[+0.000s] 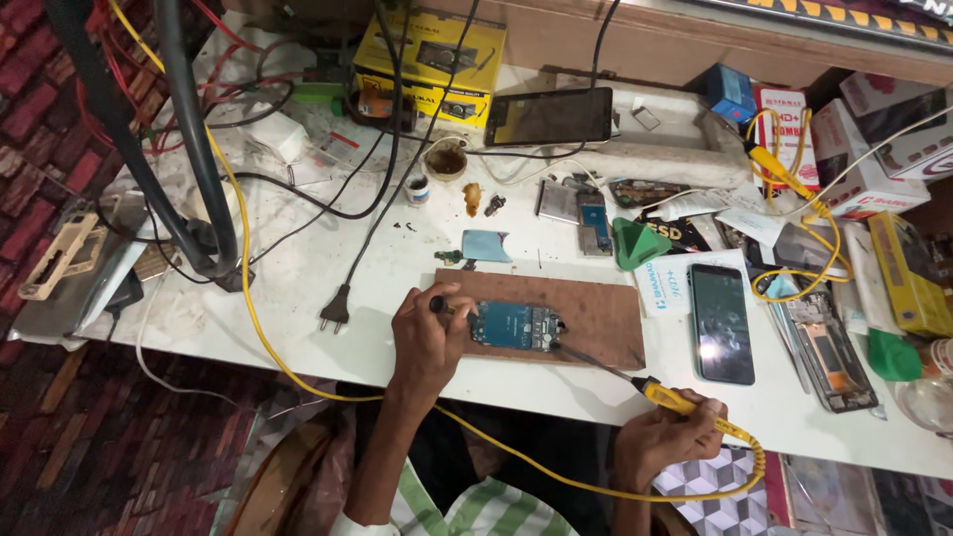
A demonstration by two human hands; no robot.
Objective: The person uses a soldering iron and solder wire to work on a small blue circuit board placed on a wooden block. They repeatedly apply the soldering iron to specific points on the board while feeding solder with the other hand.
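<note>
Cluttered white bench [298,328]; I see the blue board [514,325] on a brown mat [596,308], long axis left-right; my left hand [427,337] pinches a small tool at its left end; right hand [670,432] grips the yellow iron [667,397], tip meeting the board's right edge.

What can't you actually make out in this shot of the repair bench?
- Head view: what the left hand pinches; its fingers cover it.
- The yellow soldering iron tip's contact on the blue circuit board: too small.
- Items at the right edge: cut off.
</note>
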